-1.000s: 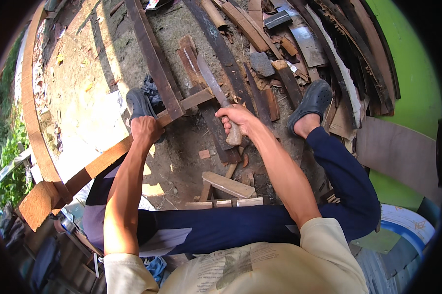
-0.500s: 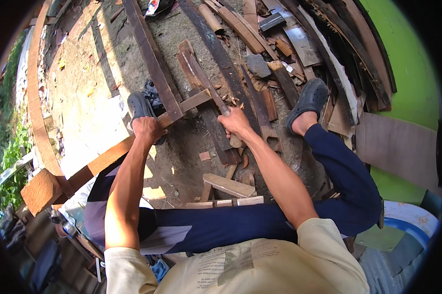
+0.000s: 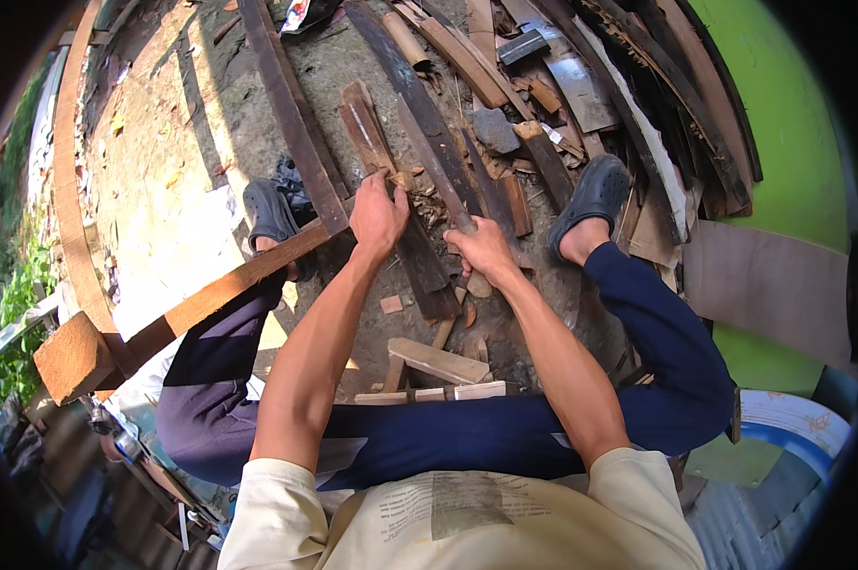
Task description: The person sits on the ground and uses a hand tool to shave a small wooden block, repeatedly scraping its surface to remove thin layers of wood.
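My right hand (image 3: pixel 482 247) is closed around the handle of a machete (image 3: pixel 431 157), whose long dark blade points away from me. To its left, my left hand (image 3: pixel 380 214) is closed over a short piece of wood (image 3: pixel 403 180); only its pale end shows past the fingers. Under and beside that hand lies a dark wooden board (image 3: pixel 418 255) on the ground, and a brown board (image 3: pixel 362 119) extends beyond it. The machete's blade is to the right of the held piece, apart from it.
A long timber (image 3: pixel 215 293) slants over my left leg. A dark plank (image 3: pixel 291 109) runs away on the left. Piled boards (image 3: pixel 681 104), a grey stone (image 3: pixel 495 130) and scrap lie at the far right. Small wood blocks (image 3: pixel 438 361) sit close to me, between my feet in clogs (image 3: pixel 595 195).
My left hand has moved right, from the timber end by my left foot to the short wood piece. My right hand has shifted slightly right with the machete, its blade swinging right.
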The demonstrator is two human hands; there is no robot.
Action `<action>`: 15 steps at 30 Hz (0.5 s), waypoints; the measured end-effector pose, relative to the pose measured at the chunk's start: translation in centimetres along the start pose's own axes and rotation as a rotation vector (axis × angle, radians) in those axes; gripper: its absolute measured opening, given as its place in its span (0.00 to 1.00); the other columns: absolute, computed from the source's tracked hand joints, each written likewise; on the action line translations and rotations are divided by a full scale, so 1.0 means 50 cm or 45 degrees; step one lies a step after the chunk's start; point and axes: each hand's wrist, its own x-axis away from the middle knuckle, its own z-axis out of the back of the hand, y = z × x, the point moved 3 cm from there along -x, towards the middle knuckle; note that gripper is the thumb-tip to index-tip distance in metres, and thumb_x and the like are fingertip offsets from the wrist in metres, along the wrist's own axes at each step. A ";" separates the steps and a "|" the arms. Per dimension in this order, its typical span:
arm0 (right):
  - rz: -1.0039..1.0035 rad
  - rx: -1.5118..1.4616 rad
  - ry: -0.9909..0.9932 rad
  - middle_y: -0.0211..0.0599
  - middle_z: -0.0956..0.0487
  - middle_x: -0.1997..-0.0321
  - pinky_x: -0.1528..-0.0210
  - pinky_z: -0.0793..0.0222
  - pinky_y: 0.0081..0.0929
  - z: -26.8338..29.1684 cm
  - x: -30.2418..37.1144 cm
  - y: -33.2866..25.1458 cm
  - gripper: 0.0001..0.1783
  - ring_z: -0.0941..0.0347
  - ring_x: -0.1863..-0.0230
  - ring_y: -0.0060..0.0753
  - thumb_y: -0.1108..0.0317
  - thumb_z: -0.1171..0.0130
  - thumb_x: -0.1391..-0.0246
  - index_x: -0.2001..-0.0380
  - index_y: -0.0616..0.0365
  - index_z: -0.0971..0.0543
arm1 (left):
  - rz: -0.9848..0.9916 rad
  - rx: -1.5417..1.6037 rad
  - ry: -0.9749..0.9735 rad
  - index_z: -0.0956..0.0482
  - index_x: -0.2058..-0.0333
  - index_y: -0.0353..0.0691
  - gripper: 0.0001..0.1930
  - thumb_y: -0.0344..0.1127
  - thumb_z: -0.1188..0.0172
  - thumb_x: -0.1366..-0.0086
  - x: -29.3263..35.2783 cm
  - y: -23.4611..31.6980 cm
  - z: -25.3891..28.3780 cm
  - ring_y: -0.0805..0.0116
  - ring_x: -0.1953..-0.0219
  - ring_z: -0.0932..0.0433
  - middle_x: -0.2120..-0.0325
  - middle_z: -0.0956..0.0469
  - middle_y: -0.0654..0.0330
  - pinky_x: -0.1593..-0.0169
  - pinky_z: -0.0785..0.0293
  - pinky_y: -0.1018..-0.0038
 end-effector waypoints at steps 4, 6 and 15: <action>0.029 0.148 0.017 0.34 0.24 0.83 0.81 0.29 0.33 0.010 -0.001 0.001 0.25 0.29 0.87 0.27 0.62 0.33 0.42 0.48 0.70 0.23 | -0.347 -0.140 0.048 0.25 0.41 0.37 0.24 0.42 0.37 0.33 0.037 -0.011 -0.014 0.48 0.38 0.26 0.39 0.25 0.49 0.38 0.26 0.56; 0.110 0.304 0.072 0.37 0.22 0.83 0.77 0.27 0.35 0.016 -0.014 0.008 0.30 0.26 0.85 0.29 0.60 0.33 0.44 0.44 0.72 0.24 | -0.128 -0.019 -0.216 0.26 0.42 0.36 0.26 0.45 0.37 0.33 0.032 -0.039 0.005 0.49 0.35 0.29 0.38 0.26 0.50 0.35 0.31 0.53; 0.311 0.370 0.144 0.48 0.15 0.71 0.57 0.23 0.44 -0.032 -0.109 0.009 0.26 0.16 0.65 0.50 0.55 0.34 0.49 0.51 0.62 0.16 | 0.237 -1.343 -0.679 0.20 0.44 0.37 0.45 0.76 0.39 0.42 -0.020 -0.198 0.194 0.54 0.41 0.23 0.47 0.20 0.54 0.39 0.32 0.45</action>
